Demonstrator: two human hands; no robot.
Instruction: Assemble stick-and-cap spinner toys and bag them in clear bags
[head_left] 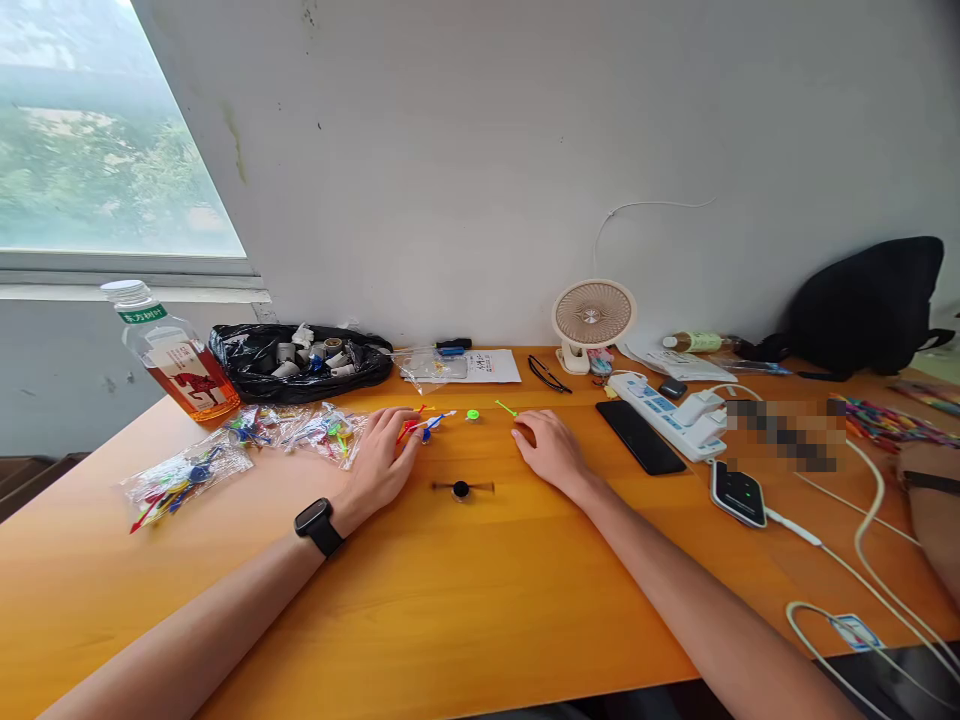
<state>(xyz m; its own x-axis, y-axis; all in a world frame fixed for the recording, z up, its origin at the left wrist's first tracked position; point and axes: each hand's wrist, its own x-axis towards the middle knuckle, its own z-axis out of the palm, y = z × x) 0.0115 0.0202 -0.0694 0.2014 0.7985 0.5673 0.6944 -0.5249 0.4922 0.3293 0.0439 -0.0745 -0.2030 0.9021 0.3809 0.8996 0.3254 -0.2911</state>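
Note:
My left hand (384, 458), with a black watch (318, 524) on the wrist, rests on the table with its fingers stretched out. Beside its fingertips lie small plastic pieces: a red one (409, 428) and a blue-and-white arrow-like one (438, 425). My right hand (553, 452) lies loosely curled on the wood, thumb and index finger apart, close to a thin green stick (506, 408). A round green piece (472, 415) sits between the hands. Nearer to me is a small black round piece (461, 490) with thin arms blurred by motion; neither hand touches it.
Clear bags of colourful parts (187, 478) and a tea bottle (176, 360) stand left. Behind are a black plastic bag (240, 360), papers (495, 366), glasses (549, 375) and a fan (594, 315). Right: a phone (640, 437), power strip (652, 405), cables and another person's arm (930, 510).

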